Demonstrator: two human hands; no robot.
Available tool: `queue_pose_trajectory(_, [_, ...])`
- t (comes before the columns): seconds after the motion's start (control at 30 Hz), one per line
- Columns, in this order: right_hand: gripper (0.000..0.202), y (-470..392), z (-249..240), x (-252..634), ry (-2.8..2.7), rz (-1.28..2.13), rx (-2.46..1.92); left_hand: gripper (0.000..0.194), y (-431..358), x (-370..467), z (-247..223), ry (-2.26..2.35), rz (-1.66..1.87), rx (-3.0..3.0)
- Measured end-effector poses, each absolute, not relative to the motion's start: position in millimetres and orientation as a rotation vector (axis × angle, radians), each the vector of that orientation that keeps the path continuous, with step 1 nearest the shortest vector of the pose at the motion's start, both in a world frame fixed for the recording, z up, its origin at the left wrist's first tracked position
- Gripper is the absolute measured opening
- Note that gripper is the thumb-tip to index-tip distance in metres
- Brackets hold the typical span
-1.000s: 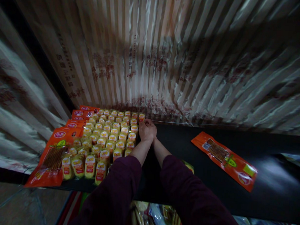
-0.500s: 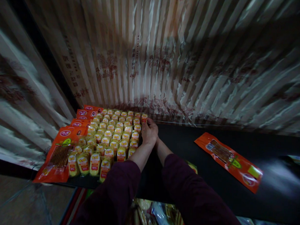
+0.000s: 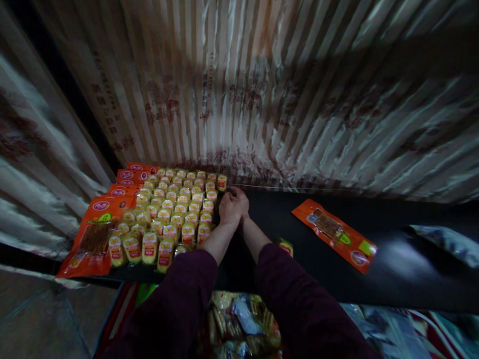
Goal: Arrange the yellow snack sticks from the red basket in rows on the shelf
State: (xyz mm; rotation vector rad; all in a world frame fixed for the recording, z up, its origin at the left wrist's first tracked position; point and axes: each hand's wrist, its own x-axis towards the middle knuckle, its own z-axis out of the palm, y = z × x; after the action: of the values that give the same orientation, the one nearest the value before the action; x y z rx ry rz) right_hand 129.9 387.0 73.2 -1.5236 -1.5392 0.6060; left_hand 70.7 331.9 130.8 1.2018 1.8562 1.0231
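Rows of small yellow wrapped packs (image 3: 180,204) stand on the left part of a black shelf (image 3: 258,201). My left hand (image 3: 230,208) is at the right edge of these rows, its fingers curled; what it may hold is too small and dark to make out. Close against it on the right is my right hand (image 3: 242,202), also with bent fingers, partly hidden by the left. Just beyond the fingertips stands a single yellow pack (image 3: 222,182) at the back end of the rows.
Orange packets (image 3: 98,231) line the shelf's left end. Another orange packet (image 3: 336,231) lies to the right, with a small yellow pack (image 3: 286,247) near my right sleeve. Below the shelf are bags of food (image 3: 241,317). A pleated curtain (image 3: 243,95) hangs behind.
The view has shifted, and the shelf goods sit further left and higher in it. Both hands have drawn back slightly from the rear yellow pack.
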Motion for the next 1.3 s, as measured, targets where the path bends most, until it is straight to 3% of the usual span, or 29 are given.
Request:
queue_pose_trajectory(0.5, [0.035,249,83,136,-1.551,0.717,-1.628,0.036,218,60,138,1.767,0.831,1.321])
queue_pose_trajectory(0.73, [0.044,244,92,117,-1.467,0.802,-1.481,0.043,169,25,156,1.796,0.906,1.933])
queue_pose_trajectory(1.03, [0.06,304,101,76,-1.414,0.886,-1.392,0.057,241,-88,169,2.163,0.489,2.068])
queue_pose_trajectory(1.3, [0.056,345,77,64,-1.379,0.879,-1.365,0.058,290,-100,159,2.054,0.254,2.141])
